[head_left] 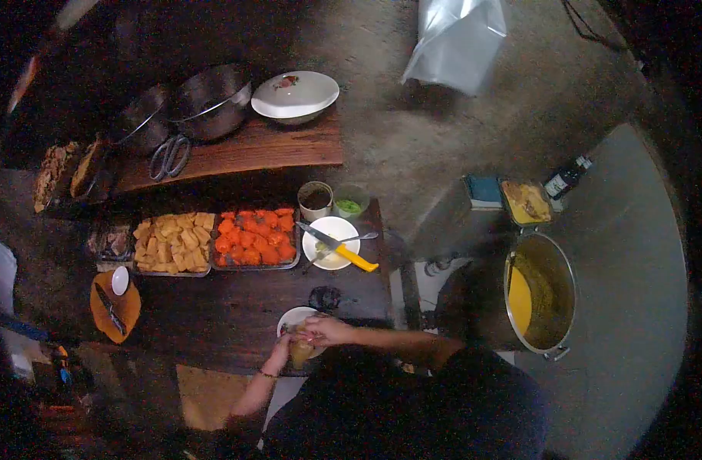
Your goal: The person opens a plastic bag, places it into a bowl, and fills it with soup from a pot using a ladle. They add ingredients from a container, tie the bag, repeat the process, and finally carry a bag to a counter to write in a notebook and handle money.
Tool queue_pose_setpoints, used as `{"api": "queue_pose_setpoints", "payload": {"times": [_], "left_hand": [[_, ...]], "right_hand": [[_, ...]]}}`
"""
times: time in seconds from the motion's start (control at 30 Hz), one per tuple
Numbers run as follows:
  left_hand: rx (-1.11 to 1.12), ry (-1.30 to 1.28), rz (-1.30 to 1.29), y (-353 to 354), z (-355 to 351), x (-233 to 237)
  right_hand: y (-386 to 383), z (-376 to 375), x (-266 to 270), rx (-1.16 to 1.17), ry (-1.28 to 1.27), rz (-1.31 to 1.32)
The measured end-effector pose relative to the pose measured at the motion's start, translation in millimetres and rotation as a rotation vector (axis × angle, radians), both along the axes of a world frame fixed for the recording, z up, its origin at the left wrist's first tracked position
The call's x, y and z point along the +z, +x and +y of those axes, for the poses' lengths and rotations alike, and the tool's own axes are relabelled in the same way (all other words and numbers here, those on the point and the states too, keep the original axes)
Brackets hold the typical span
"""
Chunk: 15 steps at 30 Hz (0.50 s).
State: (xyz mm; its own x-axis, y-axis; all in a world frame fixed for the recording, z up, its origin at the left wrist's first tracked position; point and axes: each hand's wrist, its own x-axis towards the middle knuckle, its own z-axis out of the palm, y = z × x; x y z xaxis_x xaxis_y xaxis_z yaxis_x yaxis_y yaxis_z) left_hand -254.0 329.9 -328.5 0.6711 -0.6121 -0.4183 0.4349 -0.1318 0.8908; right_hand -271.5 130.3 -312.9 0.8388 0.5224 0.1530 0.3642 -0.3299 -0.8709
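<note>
Both my hands meet over a white bowl (pixel 291 314) near the front edge of the dark wooden table (pixel 236 307). My left hand (pixel 279 353) comes in from the left, a bracelet on its wrist, and my right hand (pixel 329 331) reaches across from the right. Their closed fingers pinch the top of a small yellowish bag (pixel 299 354), which hangs down at the bowl's near side. Its contents are blurred, and the fingers partly cover it and the bowl. Behind them, a yellow-handled knife (pixel 347 253) and a spoon (pixel 359 238) lie across another white bowl (pixel 332 262).
Trays of fried tofu cubes (pixel 174 241) and orange-red pieces (pixel 255 238) stand at the table's back. Beside them are a dark-filled cup (pixel 315 199) and chopped greens (pixel 349 205). At right sits a large pot (pixel 547 291) of yellow liquid; at left, a knife (pixel 108 304) on a board (pixel 125 318).
</note>
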Motion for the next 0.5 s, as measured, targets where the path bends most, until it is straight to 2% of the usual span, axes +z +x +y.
{"api": "queue_pose_setpoints", "payload": {"times": [0.03, 0.07, 0.1, 0.13, 0.17, 0.23, 0.27, 0.3, 0.33, 0.37, 0.4, 0.43, 0.5], "left_hand": [[0.113, -0.096, 0.199, -4.1, -2.3, 5.8], [0.228, -0.191, 0.399, -9.3, -4.3, 12.6], [0.23, -0.192, 0.402, -15.6, -7.2, 27.2], [0.338, -0.225, 0.403, -21.3, -10.9, 45.6], [0.447, -0.255, 0.401, -24.8, -13.5, 55.5], [0.434, -0.275, 0.302, -27.8, 0.3, 9.9], [0.422, -0.293, 0.199, -27.5, 6.9, -5.4], [0.426, -0.292, 0.198, -24.2, 6.5, 7.7], [0.405, -0.357, 0.298, -22.0, 3.5, 33.5], [0.383, -0.424, 0.4, -24.5, 0.4, 46.8], [0.353, -0.414, 0.436, -23.0, 12.9, 18.2], [0.354, -0.417, 0.439, -23.1, 3.3, 33.2], [0.382, -0.326, 0.278, -22.9, -15.2, 59.7]], "right_hand": [[0.5, -0.9, -3.3, 0.033, -0.112, -0.16], [-1.8, -0.7, -6.5, 0.034, -0.111, -0.157], [-4.9, -1.5, -6.3, 0.027, -0.216, -0.387], [-7.8, -4.2, -3.4, 0.02, -0.323, -0.62], [-10.3, -11.8, 0.2, 0.021, -0.324, -0.62], [-7.3, -42.1, 20.0, 0.076, -0.505, -0.564], [14.0, -64.3, 30.8, -0.077, -0.667, -0.448], [45.9, -96.2, 48.2, -0.228, -0.823, -0.325], [61.8, -133.5, 114.3, -0.689, -0.571, -0.73], [84.9, -161.7, 192.2, -0.852, -0.942, -0.462], [96.0, -199.0, 231.4, -1.139, -0.335, -1.241], [106.0, -231.7, 287.4, -1.279, -0.161, -1.304], [121.6, -286.8, 365.9, -1.538, -0.106, -1.433]]}}
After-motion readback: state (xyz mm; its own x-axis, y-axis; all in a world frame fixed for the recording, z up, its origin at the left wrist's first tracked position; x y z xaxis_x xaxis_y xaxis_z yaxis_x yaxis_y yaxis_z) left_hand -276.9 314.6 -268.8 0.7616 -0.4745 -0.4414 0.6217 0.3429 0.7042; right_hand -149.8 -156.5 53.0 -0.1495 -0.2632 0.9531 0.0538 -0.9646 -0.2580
